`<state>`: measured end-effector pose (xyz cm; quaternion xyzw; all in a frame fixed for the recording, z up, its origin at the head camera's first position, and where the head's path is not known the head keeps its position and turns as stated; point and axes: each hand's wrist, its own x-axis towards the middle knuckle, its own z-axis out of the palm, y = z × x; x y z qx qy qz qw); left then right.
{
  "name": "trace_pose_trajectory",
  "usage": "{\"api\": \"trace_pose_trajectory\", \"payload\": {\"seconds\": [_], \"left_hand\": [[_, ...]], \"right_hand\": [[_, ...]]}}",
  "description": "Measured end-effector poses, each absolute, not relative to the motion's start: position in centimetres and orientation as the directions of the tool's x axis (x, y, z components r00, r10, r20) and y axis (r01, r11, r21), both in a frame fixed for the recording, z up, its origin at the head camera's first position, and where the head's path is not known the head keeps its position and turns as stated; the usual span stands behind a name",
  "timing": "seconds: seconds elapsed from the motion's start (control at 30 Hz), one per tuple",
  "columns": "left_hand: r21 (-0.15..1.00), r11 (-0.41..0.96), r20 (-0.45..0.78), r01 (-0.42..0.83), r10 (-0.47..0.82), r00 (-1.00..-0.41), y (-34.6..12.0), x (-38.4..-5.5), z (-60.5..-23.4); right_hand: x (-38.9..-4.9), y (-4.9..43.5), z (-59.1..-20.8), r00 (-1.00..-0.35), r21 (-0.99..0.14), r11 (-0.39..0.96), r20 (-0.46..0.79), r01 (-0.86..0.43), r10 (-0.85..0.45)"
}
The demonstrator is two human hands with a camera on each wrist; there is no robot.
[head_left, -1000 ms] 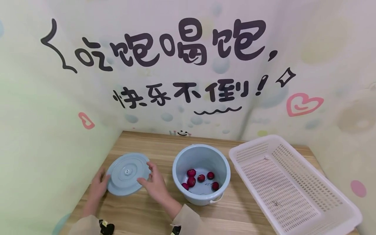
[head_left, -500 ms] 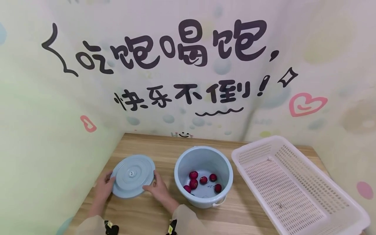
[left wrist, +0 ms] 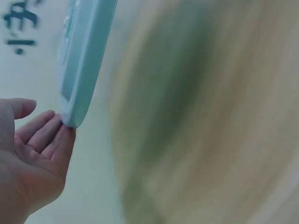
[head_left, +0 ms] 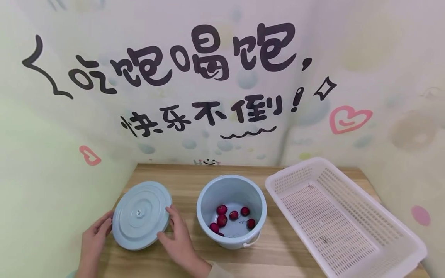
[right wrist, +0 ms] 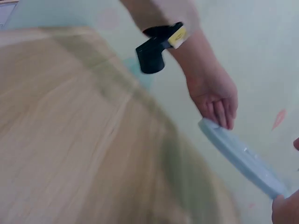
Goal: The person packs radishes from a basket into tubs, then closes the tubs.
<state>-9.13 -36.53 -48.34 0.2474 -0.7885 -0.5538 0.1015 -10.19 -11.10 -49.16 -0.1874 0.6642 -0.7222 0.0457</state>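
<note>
A light-blue round bucket lid (head_left: 141,215) with a small centre knob is held tilted above the left part of the table. My right hand (head_left: 179,241) grips its right edge, thumb at the near rim. Its left edge meets the fingertips of my left hand (head_left: 94,241); in the left wrist view those fingers (left wrist: 44,130) touch the rim and the thumb stands apart from it. Right of the lid, a light-blue bucket (head_left: 231,243) stands uncovered, with several small round dark-red radishes (head_left: 221,221) on its bottom. Part of the right hand is cut off in the right wrist view.
A white perforated plastic basket (head_left: 330,224) lies slantwise on the right of the wooden table (head_left: 180,173), with a few thin dark strands in it. The bucket's white handle (head_left: 252,241) hangs at its near side. A printed wall (head_left: 208,135) closes off the back.
The lid has been raised and tilted, its face turned more to the head camera, and brought nearer. Both hands moved with it. The head view has shifted slightly; bucket and basket stay put.
</note>
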Motion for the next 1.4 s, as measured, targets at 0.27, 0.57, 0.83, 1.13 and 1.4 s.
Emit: {"api": "trace_pose_trajectory", "payload": {"seconds": [0.27,0.57,0.83,1.13,1.4], "left_hand": [[0.989,0.149,0.072,0.023,-0.329,-0.942,-33.6,-8.0,-41.6],[0.943,0.320,0.158,0.090,-0.192,-0.969,-25.1,-8.5,-38.1],[0.943,0.325,0.104,0.072,-0.082,-0.991,-18.3,-9.3,-39.1],[0.951,0.309,0.001,-0.015,-0.051,-0.999,-14.5,-8.9,-41.5],[0.907,0.416,0.073,0.066,-0.001,-0.997,-14.2,-8.5,-42.1]], "right_hand": [[-9.6,-6.0,-42.0,-0.894,-0.941,-0.078,0.338,-0.330,-0.295],[-11.0,3.0,-39.2,-0.930,-0.957,-0.133,0.285,-0.260,-0.232],[-11.4,9.4,-40.0,-0.973,-0.981,0.000,0.191,-0.193,-0.133],[-10.8,13.5,-41.6,-0.993,-0.983,0.156,0.083,-0.096,-0.085],[-10.9,16.2,-42.3,-0.986,-0.973,0.211,0.066,-0.098,-0.152]]}}
